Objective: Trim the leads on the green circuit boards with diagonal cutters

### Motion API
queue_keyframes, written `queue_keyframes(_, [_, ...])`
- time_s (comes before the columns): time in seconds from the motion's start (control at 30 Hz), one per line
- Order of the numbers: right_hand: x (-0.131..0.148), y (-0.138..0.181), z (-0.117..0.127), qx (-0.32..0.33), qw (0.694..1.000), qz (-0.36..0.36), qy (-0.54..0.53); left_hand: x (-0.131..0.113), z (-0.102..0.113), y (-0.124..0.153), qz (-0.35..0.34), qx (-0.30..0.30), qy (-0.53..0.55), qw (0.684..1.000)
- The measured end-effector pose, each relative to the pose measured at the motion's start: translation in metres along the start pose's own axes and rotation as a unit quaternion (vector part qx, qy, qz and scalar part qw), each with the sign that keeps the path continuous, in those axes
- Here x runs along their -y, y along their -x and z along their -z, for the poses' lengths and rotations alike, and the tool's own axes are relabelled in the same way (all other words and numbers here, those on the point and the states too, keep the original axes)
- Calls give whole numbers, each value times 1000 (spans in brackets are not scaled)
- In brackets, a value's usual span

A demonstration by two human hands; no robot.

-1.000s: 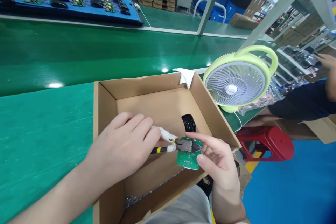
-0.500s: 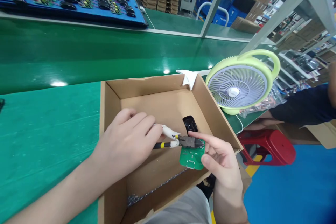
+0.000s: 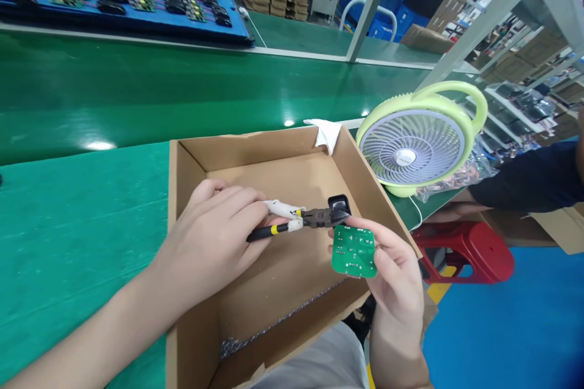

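Now right hand [image 3: 395, 276] grasps small green circuit board [image 3: 353, 251], newly turned face-up; left hand [image 3: 214, 240] clenched round black-and-yellow-handled cutting pliers [image 3: 314, 217], nose shifted to board's top edge, over brown cardboard box [image 3: 255, 149].

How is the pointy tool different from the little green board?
The cutters are long and thin with a dark head; the green board is flat and squarish. The left hand holds the cutters, the right hand holds the green board. The cutters point sideways; the green board faces the camera. Both are held close together over the cardboard box.
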State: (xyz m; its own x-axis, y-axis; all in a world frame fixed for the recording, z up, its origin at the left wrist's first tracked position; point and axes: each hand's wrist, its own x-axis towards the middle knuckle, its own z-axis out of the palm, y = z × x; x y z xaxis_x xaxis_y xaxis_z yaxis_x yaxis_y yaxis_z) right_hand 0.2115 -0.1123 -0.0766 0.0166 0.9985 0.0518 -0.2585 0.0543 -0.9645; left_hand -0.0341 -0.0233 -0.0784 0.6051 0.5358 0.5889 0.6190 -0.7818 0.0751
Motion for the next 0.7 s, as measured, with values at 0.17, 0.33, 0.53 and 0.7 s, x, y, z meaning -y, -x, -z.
queue_keyframes(0.17, [4,11,-5,-58,996,33,53,-2,-1,2,-1,2,-5,1000])
queue_keyframes(0.33, [0,14,-5,-126,983,60,121,-7,-1,-1,-24,3,-7,1000])
queue_keyframes(0.53, [-10,12,6,-104,987,48,117,-10,-2,-3,-31,22,-36,999])
queue_keyframes(0.7, [-8,13,4,-68,993,44,84,-9,0,-4,-63,20,-77,995])
